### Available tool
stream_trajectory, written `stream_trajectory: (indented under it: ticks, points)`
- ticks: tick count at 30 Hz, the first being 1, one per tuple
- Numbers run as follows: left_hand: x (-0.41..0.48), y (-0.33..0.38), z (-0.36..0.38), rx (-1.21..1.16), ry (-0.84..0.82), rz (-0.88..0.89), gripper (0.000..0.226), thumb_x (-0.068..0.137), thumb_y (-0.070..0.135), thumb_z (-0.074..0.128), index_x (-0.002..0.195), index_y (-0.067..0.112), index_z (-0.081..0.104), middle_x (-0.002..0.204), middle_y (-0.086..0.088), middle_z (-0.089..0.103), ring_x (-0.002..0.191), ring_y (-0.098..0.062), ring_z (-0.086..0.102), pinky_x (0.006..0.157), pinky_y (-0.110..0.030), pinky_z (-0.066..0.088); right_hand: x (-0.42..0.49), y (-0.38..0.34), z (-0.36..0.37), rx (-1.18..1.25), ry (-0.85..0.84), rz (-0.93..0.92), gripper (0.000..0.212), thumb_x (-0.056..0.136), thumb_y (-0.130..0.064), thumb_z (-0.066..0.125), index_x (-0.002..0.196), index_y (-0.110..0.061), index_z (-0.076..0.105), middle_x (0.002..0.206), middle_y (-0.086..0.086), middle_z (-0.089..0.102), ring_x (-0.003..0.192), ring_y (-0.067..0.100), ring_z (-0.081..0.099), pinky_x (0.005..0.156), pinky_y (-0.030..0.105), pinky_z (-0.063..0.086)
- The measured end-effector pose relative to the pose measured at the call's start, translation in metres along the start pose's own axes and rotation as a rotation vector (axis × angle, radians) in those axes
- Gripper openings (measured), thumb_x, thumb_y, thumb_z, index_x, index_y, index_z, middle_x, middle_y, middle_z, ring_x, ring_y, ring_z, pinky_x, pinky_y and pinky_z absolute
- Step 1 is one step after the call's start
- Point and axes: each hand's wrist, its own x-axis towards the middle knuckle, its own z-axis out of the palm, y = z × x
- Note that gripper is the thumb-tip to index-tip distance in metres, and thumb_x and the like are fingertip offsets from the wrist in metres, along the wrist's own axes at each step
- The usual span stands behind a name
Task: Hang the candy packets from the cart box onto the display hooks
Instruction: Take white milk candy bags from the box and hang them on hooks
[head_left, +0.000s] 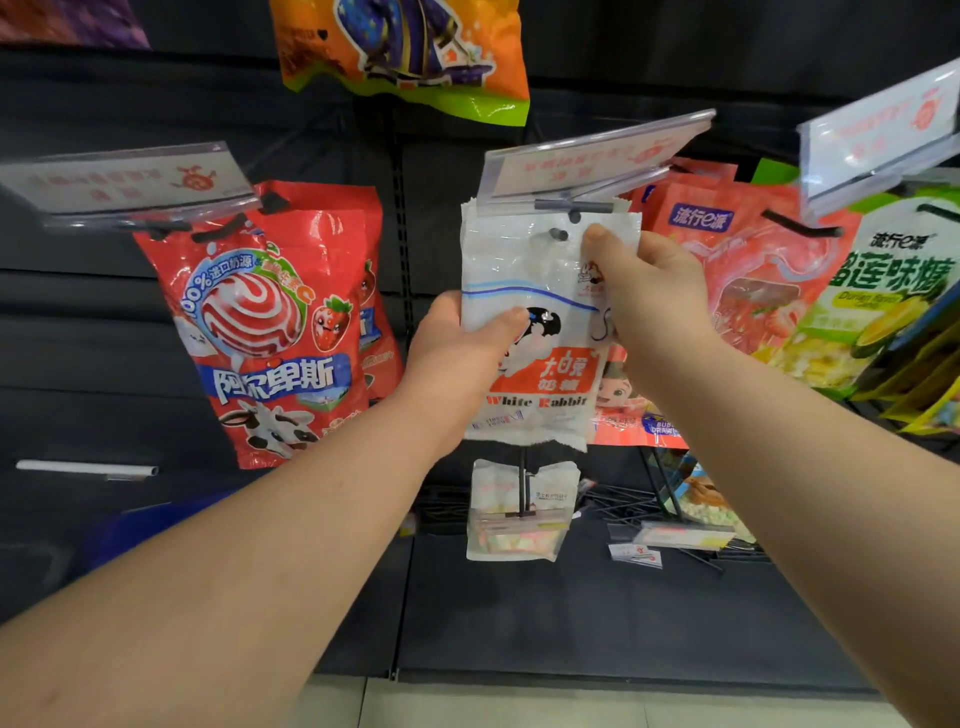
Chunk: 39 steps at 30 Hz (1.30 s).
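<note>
Facing the black display wall, the white candy packet is upright under the price tag holder. The left hand grips its left edge and the right hand pinches its top corner. The hook tip meets the header, but I cannot tell if it is through; letting go early would likely drop the packet, and forcing it could tear the header.

One head-worn wide-angle camera looks forward and slightly down. It faces the display hooks from near.
</note>
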Motion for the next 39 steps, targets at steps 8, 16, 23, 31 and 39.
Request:
stream_trajectory:
  ticks: [8, 16, 23, 31, 39]
  points:
    - [0.035, -0.002, 0.000, 0.234, 0.038, 0.142, 0.018, 0.090, 0.019, 0.065, 0.103, 0.023, 0.054, 0.101, 0.004, 0.064, 0.097, -0.017, 0.064, 0.087, -0.038, 0.055, 0.024, 0.000, 0.009, -0.113, 0.037, 0.004, 0.014, 0.089, -0.028, 0.062, 0.077, -0.021, 0.064, 0.094, 0.011, 0.072, 0.091, 0.032, 0.069, 0.080, 0.050, 0.057]
    - [0.053, 0.001, 0.000, 0.341, 0.059, 0.161, 0.027, 0.091, 0.019, 0.062, 0.116, 0.016, 0.055, 0.108, 0.002, 0.061, 0.099, -0.017, 0.059, 0.086, -0.033, 0.051, 0.036, 0.005, 0.011, -0.188, 0.032, 0.050, 0.020, 0.090, -0.037, 0.060, 0.080, -0.020, 0.062, 0.096, 0.008, 0.071, 0.092, 0.028, 0.069, 0.083, 0.045, 0.057]
    - [0.040, -0.002, -0.006, 0.491, 0.132, 0.144, 0.039, 0.087, 0.030, 0.066, 0.120, 0.016, 0.050, 0.119, -0.005, 0.060, 0.104, -0.024, 0.061, 0.090, -0.044, 0.053, 0.015, -0.001, 0.000, -0.359, 0.065, -0.001, 0.031, 0.095, -0.037, 0.053, 0.116, -0.015, 0.054, 0.098, -0.004, 0.056, 0.092, 0.016, 0.055, 0.081, 0.034, 0.047]
    - [-0.023, 0.015, -0.028, 1.246, 0.027, 0.221, 0.074, 0.092, 0.050, 0.052, 0.151, 0.019, 0.019, 0.151, -0.009, 0.030, 0.138, -0.031, 0.031, 0.110, -0.045, 0.032, -0.040, -0.015, -0.038, -1.061, -0.167, -0.194, 0.055, 0.092, -0.036, 0.057, 0.139, -0.016, 0.037, 0.139, 0.010, 0.041, 0.127, 0.031, 0.042, 0.096, 0.041, 0.040]
    - [-0.102, 0.045, -0.040, 1.547, -0.119, 0.193, 0.080, 0.094, 0.054, 0.045, 0.154, 0.022, 0.004, 0.162, -0.007, 0.005, 0.149, -0.032, 0.000, 0.119, -0.050, 0.010, -0.102, -0.049, -0.060, -1.563, -0.497, -0.315, 0.063, 0.091, -0.053, 0.047, 0.144, -0.023, 0.029, 0.147, 0.004, 0.031, 0.139, 0.031, 0.025, 0.110, 0.051, 0.026]
